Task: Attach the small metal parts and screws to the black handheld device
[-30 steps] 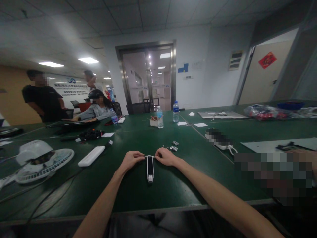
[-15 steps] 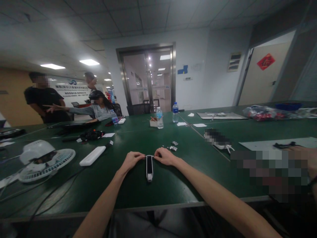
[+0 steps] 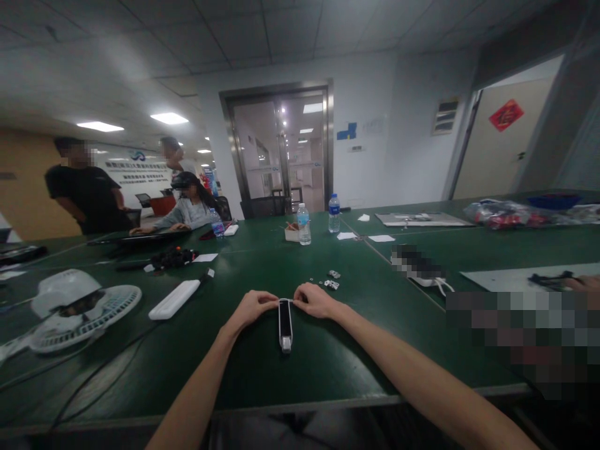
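A slim, long device with a dark face, white edges and a pale block at its near end lies on the green table, its length pointing towards me. My left hand has thumb and fingers pinched at the left of the device's far end. On the other side, my right hand pinches at the same end, fingers curled. Both pairs of fingertips appear to touch it; any small part between them is too small to make out. Small metal pieces lie just beyond my right hand.
A white fan and a long white case lie to the left, with dark cables near them. Two water bottles stand ahead beside a small box. A pixelated co-worker's arm is at far right; several people are at the back left.
My hands and the device sit slightly lower and further right in view, as does most of the table, with the hold alike. A person at the back left has drawn an outstretched arm down.
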The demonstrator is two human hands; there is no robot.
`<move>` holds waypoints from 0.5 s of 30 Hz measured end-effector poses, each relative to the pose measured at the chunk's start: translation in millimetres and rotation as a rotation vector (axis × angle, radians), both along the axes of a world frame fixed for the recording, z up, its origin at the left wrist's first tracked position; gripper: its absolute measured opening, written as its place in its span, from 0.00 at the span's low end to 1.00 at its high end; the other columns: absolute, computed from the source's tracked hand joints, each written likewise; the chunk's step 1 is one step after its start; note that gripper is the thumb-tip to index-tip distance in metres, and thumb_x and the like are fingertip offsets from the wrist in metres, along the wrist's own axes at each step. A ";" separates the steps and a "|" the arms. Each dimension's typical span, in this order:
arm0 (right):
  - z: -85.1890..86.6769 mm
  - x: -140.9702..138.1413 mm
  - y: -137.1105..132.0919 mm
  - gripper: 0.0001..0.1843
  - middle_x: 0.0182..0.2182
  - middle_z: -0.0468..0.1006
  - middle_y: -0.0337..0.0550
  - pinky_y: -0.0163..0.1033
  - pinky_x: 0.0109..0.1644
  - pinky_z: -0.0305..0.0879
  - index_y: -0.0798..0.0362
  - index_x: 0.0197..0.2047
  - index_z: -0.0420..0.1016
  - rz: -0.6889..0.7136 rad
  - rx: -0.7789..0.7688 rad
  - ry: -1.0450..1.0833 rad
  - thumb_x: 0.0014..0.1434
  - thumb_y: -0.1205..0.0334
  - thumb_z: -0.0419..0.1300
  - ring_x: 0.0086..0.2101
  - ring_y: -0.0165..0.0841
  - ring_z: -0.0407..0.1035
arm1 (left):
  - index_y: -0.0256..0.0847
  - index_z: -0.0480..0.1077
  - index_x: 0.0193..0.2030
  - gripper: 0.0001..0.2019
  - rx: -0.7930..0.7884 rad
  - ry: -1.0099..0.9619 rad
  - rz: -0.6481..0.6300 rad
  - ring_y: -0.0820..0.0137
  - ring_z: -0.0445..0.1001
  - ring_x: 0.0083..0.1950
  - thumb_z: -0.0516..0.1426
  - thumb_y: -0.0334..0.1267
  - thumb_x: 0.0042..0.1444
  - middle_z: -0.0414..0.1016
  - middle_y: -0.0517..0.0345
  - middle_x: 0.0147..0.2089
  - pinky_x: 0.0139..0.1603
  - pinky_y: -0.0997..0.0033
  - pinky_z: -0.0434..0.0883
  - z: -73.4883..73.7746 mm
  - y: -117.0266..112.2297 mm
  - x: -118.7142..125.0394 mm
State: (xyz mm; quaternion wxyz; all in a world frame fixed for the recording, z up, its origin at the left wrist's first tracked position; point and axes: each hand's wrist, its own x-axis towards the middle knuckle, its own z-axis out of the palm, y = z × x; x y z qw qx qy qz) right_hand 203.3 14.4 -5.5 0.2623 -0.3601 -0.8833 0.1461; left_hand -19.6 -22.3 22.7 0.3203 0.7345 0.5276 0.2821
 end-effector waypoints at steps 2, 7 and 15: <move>0.2 0.0 -0.1 0.06 0.28 0.73 0.41 0.32 0.33 0.57 0.55 0.32 0.72 -0.001 0.013 0.002 0.57 0.62 0.57 0.29 0.27 0.64 | 0.39 0.74 0.43 0.18 -0.033 -0.054 0.006 0.65 0.76 0.43 0.62 0.43 0.45 0.79 0.53 0.41 0.45 0.69 0.70 -3.3 1.3 -2.4; 0.0 1.1 -0.8 0.07 0.29 0.73 0.40 0.32 0.33 0.57 0.55 0.32 0.71 -0.008 0.037 0.009 0.57 0.61 0.56 0.30 0.27 0.64 | 0.38 0.74 0.39 0.14 -0.014 -0.092 0.017 0.66 0.76 0.42 0.61 0.42 0.46 0.78 0.53 0.39 0.45 0.70 0.70 -7.9 0.4 -2.1; 1.8 -0.9 -4.6 0.08 0.30 0.73 0.42 0.34 0.35 0.58 0.55 0.34 0.71 -0.036 0.072 -0.032 0.58 0.59 0.56 0.31 0.29 0.64 | 0.38 0.75 0.37 0.15 0.142 0.045 0.060 0.67 0.74 0.37 0.59 0.47 0.48 0.77 0.55 0.36 0.39 0.71 0.69 -9.1 -2.3 0.5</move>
